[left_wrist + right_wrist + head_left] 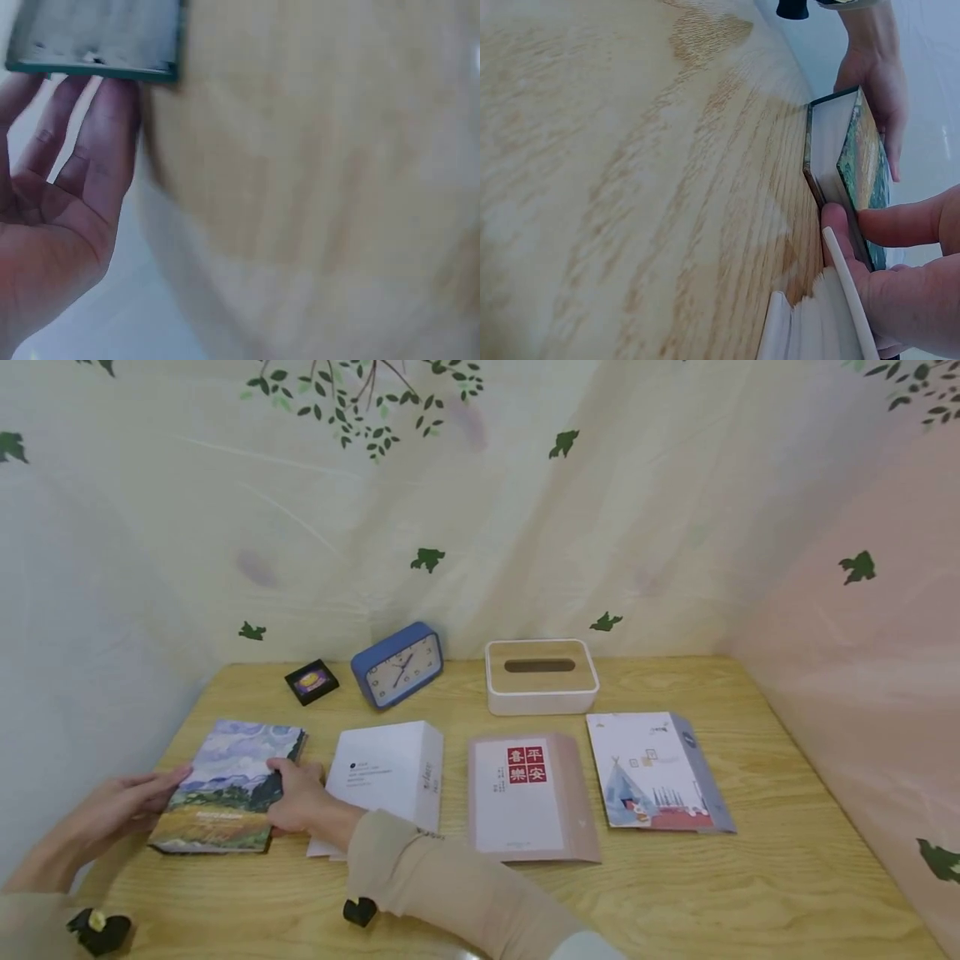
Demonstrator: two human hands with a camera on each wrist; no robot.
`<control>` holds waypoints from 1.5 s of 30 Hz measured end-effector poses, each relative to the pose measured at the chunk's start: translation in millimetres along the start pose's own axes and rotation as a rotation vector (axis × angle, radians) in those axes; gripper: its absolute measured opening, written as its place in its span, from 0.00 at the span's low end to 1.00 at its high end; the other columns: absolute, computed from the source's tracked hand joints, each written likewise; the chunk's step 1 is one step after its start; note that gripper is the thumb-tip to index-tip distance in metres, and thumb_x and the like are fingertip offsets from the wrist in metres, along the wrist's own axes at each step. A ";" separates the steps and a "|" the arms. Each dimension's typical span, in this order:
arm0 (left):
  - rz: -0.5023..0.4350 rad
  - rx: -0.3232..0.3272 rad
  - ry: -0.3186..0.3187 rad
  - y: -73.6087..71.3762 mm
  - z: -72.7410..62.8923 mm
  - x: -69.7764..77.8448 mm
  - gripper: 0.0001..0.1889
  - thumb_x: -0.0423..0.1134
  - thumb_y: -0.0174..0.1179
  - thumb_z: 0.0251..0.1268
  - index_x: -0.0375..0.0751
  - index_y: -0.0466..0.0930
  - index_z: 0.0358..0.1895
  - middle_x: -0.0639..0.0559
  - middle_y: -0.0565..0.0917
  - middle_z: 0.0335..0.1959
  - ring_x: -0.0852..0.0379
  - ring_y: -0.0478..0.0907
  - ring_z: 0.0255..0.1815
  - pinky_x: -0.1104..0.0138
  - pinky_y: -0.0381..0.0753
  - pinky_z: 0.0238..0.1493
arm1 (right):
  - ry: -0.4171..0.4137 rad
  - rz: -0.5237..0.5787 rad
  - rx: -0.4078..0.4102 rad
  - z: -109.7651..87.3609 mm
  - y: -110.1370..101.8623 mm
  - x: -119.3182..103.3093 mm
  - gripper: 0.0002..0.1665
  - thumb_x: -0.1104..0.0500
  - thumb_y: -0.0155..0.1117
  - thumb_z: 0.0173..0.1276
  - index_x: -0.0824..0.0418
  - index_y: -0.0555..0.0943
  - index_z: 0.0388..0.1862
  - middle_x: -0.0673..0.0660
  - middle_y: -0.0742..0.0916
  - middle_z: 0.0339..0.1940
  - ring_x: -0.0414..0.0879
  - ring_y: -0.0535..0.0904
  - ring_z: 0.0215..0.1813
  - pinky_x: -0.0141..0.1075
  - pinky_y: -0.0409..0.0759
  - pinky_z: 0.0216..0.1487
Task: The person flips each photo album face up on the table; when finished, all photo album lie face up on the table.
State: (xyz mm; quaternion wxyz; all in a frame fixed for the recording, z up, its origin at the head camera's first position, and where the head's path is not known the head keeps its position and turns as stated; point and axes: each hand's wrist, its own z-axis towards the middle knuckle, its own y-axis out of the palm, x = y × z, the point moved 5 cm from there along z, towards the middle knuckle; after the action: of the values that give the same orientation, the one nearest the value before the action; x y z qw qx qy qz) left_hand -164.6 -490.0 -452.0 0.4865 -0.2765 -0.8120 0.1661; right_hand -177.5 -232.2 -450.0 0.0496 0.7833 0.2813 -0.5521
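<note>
Around the landscape book's [225, 789] right edge, the right hand [309, 799] curls.

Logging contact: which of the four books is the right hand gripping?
The leftmost book, with a painted landscape cover: the right hand grips its right edge. The other three books look largely white.

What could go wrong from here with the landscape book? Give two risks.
The right hand pinches the landscape book close beside the white book, so it might nudge that one.
The landscape book lies near the left edge of the table, so a leftward push might send it over.
</note>
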 end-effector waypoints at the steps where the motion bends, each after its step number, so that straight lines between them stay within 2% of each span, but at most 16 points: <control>1: 0.010 -0.004 -0.005 -1.2 -0.7 1.3 0.44 0.59 0.42 0.82 0.13 0.51 0.73 0.19 0.60 0.70 0.40 0.78 0.61 0.58 0.85 0.51 | 0.001 0.000 -0.001 0.1 -0.3 -0.3 0.48 0.81 0.67 0.55 0.38 0.76 0.67 0.55 0.67 0.61 0.42 0.68 0.59 0.36 0.82 0.23; 6: 0.013 -0.035 -0.021 -4.6 -3.9 6.4 0.45 0.59 0.41 0.82 0.12 0.49 0.72 0.18 0.63 0.69 0.48 0.81 0.56 0.55 0.84 0.52 | 0.015 0.005 -0.011 0.1 -1.9 -1.0 0.48 0.80 0.68 0.55 0.39 0.77 0.67 0.56 0.68 0.62 0.44 0.66 0.63 0.38 0.85 0.24; 9: -0.007 -0.041 -0.028 -5.8 -5.0 7.1 0.43 0.59 0.42 0.82 0.14 0.52 0.72 0.19 0.64 0.69 0.58 0.81 0.51 0.55 0.84 0.52 | 0.031 0.027 -0.036 -0.5 -2.1 -1.7 0.48 0.80 0.67 0.57 0.39 0.76 0.68 0.57 0.67 0.63 0.46 0.68 0.63 0.41 0.86 0.27; 11: -0.018 -0.040 -0.032 -6.6 -5.5 6.9 0.42 0.59 0.43 0.81 0.15 0.55 0.72 0.21 0.67 0.68 0.62 0.80 0.49 0.55 0.85 0.52 | 0.047 0.065 -0.056 -0.6 -2.2 -2.1 0.46 0.79 0.67 0.58 0.39 0.76 0.68 0.59 0.66 0.65 0.47 0.73 0.58 0.44 0.87 0.29; 14: -0.038 -0.033 -0.034 -7.2 -5.9 7.0 0.41 0.58 0.44 0.81 0.16 0.57 0.71 0.27 0.73 0.65 0.64 0.81 0.47 0.56 0.85 0.51 | 0.069 0.118 -0.078 0.6 -3.4 -3.3 0.43 0.78 0.67 0.60 0.40 0.77 0.67 0.61 0.65 0.68 0.51 0.80 0.42 0.49 0.88 0.32; 17: -0.040 -0.030 -0.029 -7.2 -7.2 7.8 0.42 0.58 0.43 0.82 0.15 0.55 0.71 0.31 0.75 0.63 0.65 0.81 0.46 0.58 0.85 0.50 | 0.082 0.145 -0.092 1.8 -4.8 -4.9 0.41 0.76 0.68 0.61 0.41 0.78 0.67 0.63 0.64 0.70 0.54 0.79 0.30 0.52 0.87 0.33; 20: -0.035 -0.022 -0.015 -7.7 -9.0 9.6 0.42 0.57 0.44 0.82 0.14 0.53 0.72 0.37 0.78 0.59 0.66 0.80 0.44 0.59 0.85 0.48 | 0.088 0.140 -0.100 2.0 -5.9 -6.7 0.40 0.75 0.69 0.61 0.42 0.78 0.67 0.62 0.64 0.70 0.53 0.79 0.31 0.52 0.87 0.34; 23: -0.024 0.014 0.025 -9.3 -9.9 13.0 0.39 0.54 0.48 0.81 0.16 0.56 0.71 0.52 0.80 0.54 0.69 0.80 0.43 0.61 0.85 0.45 | 0.100 0.141 -0.111 1.3 -6.8 -8.4 0.38 0.73 0.69 0.63 0.44 0.78 0.67 0.62 0.65 0.69 0.55 0.81 0.32 0.52 0.88 0.37; 24: -0.018 0.027 0.044 -9.9 -10.0 14.5 0.38 0.53 0.50 0.81 0.17 0.58 0.71 0.58 0.80 0.52 0.70 0.79 0.43 0.62 0.85 0.44 | 0.104 0.136 -0.118 0.7 -7.1 -9.2 0.37 0.73 0.69 0.64 0.44 0.78 0.67 0.62 0.68 0.68 0.54 0.81 0.33 0.52 0.88 0.38; 27: 0.012 0.071 0.097 -11.8 -10.6 19.7 0.35 0.50 0.57 0.78 0.20 0.63 0.69 0.64 0.80 0.49 0.74 0.79 0.42 0.63 0.86 0.43 | 0.107 0.137 -0.159 -1.8 -7.8 -12.5 0.33 0.72 0.68 0.66 0.49 0.78 0.68 0.59 0.75 0.64 0.52 0.84 0.38 0.53 0.87 0.42; 29: 0.039 0.086 0.119 -13.0 -11.2 23.6 0.34 0.48 0.59 0.77 0.20 0.65 0.68 0.63 0.81 0.48 0.73 0.79 0.41 0.63 0.86 0.41 | 0.104 0.141 -0.189 -3.8 -8.7 -15.6 0.31 0.72 0.66 0.67 0.54 0.78 0.68 0.57 0.80 0.61 0.49 0.84 0.43 0.52 0.86 0.44; 32: 0.076 0.098 0.129 -14.4 -11.1 29.0 0.34 0.47 0.61 0.75 0.20 0.66 0.67 0.54 0.83 0.50 0.72 0.80 0.41 0.64 0.86 0.40 | 0.094 0.151 -0.219 -6.7 -12.5 -19.9 0.27 0.73 0.64 0.69 0.62 0.79 0.66 0.56 0.84 0.56 0.48 0.84 0.49 0.50 0.86 0.46; 36: 0.110 0.106 0.127 -15.5 -10.9 38.5 0.36 0.48 0.62 0.74 0.18 0.64 0.68 0.38 0.81 0.56 0.74 0.79 0.40 0.66 0.86 0.41 | 0.082 0.164 -0.251 -7.6 -24.6 -22.7 0.23 0.72 0.63 0.70 0.66 0.79 0.64 0.58 0.86 0.46 0.52 0.84 0.47 0.51 0.85 0.50; 40: 0.107 0.105 0.162 -14.8 -11.5 54.0 0.37 0.46 0.60 0.76 0.17 0.59 0.70 0.24 0.71 0.64 0.77 0.76 0.41 0.68 0.85 0.43 | 0.076 0.187 -0.281 -5.6 -42.2 -23.7 0.21 0.70 0.62 0.71 0.68 0.79 0.63 0.57 0.85 0.39 0.56 0.85 0.44 0.53 0.84 0.52; 45: 0.080 0.068 0.209 -5.3 -14.7 80.1 0.37 0.45 0.59 0.77 0.20 0.55 0.74 0.23 0.64 0.68 0.73 0.78 0.44 0.67 0.86 0.44 | 0.049 0.193 -0.297 -9.5 -65.0 -26.2 0.24 0.69 0.63 0.72 0.68 0.77 0.66 0.57 0.85 0.41 0.54 0.85 0.43 0.50 0.85 0.50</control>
State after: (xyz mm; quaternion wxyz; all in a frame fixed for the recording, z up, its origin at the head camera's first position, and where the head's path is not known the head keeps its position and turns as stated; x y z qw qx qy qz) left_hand -183.1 -445.2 -386.4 0.5706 -0.3079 -0.7390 0.1830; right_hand -207.8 -184.2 -407.8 0.2107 0.8040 0.2843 -0.4779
